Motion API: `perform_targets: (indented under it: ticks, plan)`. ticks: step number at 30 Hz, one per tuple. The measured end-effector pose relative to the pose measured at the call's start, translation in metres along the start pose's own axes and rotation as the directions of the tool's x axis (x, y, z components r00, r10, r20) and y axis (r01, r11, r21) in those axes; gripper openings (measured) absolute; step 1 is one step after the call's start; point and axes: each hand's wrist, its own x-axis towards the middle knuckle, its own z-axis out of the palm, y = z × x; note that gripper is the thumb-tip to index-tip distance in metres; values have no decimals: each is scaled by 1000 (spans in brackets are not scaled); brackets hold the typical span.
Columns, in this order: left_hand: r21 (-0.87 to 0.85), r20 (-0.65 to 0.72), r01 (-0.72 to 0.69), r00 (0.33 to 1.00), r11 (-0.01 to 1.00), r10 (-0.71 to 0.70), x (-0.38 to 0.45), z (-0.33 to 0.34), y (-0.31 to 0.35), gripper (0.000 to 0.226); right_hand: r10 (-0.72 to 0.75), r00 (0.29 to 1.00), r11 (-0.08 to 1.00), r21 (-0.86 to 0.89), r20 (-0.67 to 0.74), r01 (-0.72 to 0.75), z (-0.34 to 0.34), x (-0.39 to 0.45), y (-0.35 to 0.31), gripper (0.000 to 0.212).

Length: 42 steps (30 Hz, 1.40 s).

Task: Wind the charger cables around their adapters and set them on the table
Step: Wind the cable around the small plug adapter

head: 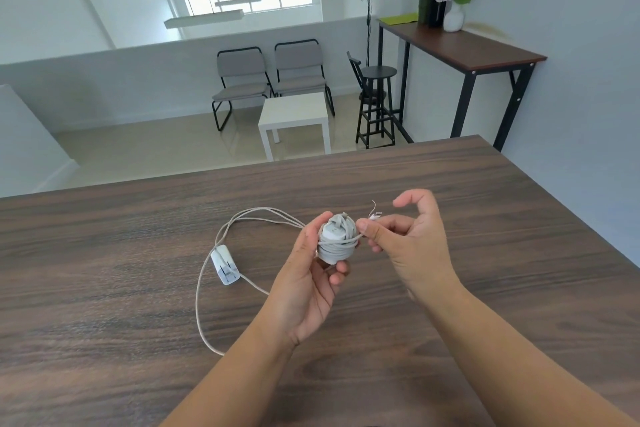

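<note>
both hands are raised above the table, close together. left to right: the second adapter lies flat on the wood, well left of the hands, its loose cable looped about it, unwound. the wound adapter is gripped upright by the curled left hand. the short free cable end runs rightward and is pinched by the right hand. tucking it in is judged the remaining step; nothing stands between.
</note>
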Motion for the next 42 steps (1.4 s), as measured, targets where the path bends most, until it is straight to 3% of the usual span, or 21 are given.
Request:
perform_targets:
  ticks: [5, 10, 13, 17, 19, 21, 23, 25, 33, 38, 42]
  plan:
    - [89, 24, -42, 999, 995, 40, 0, -1, 1, 68, -66, 998, 996, -68, -4, 65, 3, -1, 1, 18]
    - [145, 44, -19, 999, 989, 13, -3, -3, 5, 61, -92, 996, 982, -169, -20, 87, 5, -3, -2, 12]
    - [190, 93, 11, 995, 982, -29, -5, -4, 7, 72, -249, 969, 880, -417, 3, 227, 5, -6, -3, 9]
    - [146, 113, -5, 993, 989, -11, -5, -4, 8, 71, -299, 948, 803, -509, 110, 312, 4, -8, -6, 16]
    - [106, 117, -19, 993, 994, 6, -4, -5, 8, 69, -202, 974, 872, -436, 97, 225, 5, -8, -8, 18]
    - [76, 120, -28, 993, 997, 19, -3, -7, 9, 68, -60, 997, 974, -215, 56, 71, 5, -7, -12, 18]
    - [57, 118, -29, 993, 998, 22, -2, -9, 9, 68, 64, 997, 998, -15, 48, -64, 4, -6, -15, 17]
    - [51, 133, -22, 991, 998, 15, -1, -10, 9, 68, 142, 988, 987, 62, 67, -146, 3, -6, -15, 18]
    - [44, 92, -5, 996, 999, 1, -2, -13, 6, 70, 192, 958, 981, -33, 213, -189, -5, -2, -17, 22]
    - [4, 76, -16, 997, 1000, 15, 0, -11, 3, 66, 233, 953, 970, 22, 195, -242, -4, -3, -17, 19]
    - [-21, 92, -19, 996, 1000, 21, -1, -9, 4, 51, 262, 947, 963, 14, 187, -269, -7, -2, -18, 7]
